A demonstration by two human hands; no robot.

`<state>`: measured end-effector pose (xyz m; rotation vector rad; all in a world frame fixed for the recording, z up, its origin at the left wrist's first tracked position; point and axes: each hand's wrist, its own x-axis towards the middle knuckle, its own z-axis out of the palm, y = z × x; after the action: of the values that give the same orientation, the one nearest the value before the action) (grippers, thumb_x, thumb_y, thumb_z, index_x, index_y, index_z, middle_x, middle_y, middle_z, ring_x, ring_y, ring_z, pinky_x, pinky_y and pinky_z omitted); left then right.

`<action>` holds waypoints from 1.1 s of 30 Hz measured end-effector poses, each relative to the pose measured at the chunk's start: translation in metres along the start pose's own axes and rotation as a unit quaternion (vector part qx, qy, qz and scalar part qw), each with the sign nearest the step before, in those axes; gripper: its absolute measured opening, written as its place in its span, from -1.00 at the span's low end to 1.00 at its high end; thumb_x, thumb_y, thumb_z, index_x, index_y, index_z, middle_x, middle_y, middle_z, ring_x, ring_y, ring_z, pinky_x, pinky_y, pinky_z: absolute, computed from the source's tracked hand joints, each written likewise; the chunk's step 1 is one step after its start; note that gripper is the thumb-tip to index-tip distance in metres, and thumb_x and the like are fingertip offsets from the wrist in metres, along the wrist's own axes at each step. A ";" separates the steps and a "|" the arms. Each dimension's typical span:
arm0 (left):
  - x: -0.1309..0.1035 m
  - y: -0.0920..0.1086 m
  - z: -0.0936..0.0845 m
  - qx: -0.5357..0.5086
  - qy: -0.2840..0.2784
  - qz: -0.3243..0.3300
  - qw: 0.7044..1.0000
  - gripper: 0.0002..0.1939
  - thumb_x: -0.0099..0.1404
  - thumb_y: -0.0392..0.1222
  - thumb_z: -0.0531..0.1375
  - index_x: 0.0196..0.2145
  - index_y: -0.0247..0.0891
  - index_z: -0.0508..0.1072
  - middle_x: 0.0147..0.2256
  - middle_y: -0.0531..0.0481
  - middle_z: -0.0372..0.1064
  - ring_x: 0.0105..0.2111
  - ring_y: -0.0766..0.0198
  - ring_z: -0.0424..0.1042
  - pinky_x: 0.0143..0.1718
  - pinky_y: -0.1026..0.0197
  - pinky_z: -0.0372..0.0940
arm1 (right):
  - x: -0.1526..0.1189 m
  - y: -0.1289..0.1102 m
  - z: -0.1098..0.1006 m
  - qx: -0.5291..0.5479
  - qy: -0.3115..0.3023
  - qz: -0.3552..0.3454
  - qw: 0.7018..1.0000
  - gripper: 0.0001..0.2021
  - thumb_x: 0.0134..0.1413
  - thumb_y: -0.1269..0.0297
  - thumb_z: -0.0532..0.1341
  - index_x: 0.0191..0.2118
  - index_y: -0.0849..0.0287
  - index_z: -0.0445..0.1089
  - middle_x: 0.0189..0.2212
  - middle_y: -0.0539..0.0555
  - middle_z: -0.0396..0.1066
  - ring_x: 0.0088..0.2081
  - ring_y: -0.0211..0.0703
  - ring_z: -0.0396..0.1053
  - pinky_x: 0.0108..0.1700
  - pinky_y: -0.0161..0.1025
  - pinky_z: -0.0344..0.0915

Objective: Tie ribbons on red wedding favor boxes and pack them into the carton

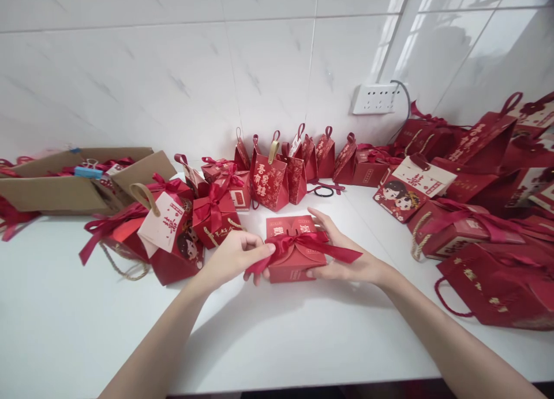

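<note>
A red gift box (294, 260) with a dark red ribbon (296, 242) tied in a bow stands between my hands at the middle of the white table. My left hand (244, 255) is closed at the box's left side, thumb and fingers pinching the ribbon's left end. My right hand (341, 255) holds the box from the right, with its fingers behind and its thumb low at the front. The ribbon's right tail lies across that hand. Part of the left fingers is hidden behind the ribbon and box.
Red gift boxes (270, 183) line the wall. More boxes (175, 237) sit left, and a larger pile (497, 278) fills the right. A cardboard carton (52, 194) stands far left. A black ring (324, 191) lies behind the held box, and a power strip (375, 99) is on the wall.
</note>
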<state>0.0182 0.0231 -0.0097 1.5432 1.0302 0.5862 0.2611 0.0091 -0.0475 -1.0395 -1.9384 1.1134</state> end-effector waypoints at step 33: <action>0.013 -0.018 0.024 0.042 0.280 0.178 0.942 -0.83 0.19 -0.11 0.15 -0.43 -0.23 0.26 -0.39 0.07 0.24 -0.41 0.37 0.26 -0.40 0.31 0.18 | 0.006 0.020 0.010 -0.162 0.127 -0.110 0.972 -0.06 -0.08 0.15 0.31 0.28 -0.11 -0.35 0.24 0.19 -0.08 0.24 0.15 0.03 0.15 0.11 0.16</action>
<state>0.0387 0.0212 -0.0351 1.6928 1.2101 1.3045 0.2564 0.0172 -0.0681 -1.0458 -2.0050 0.5241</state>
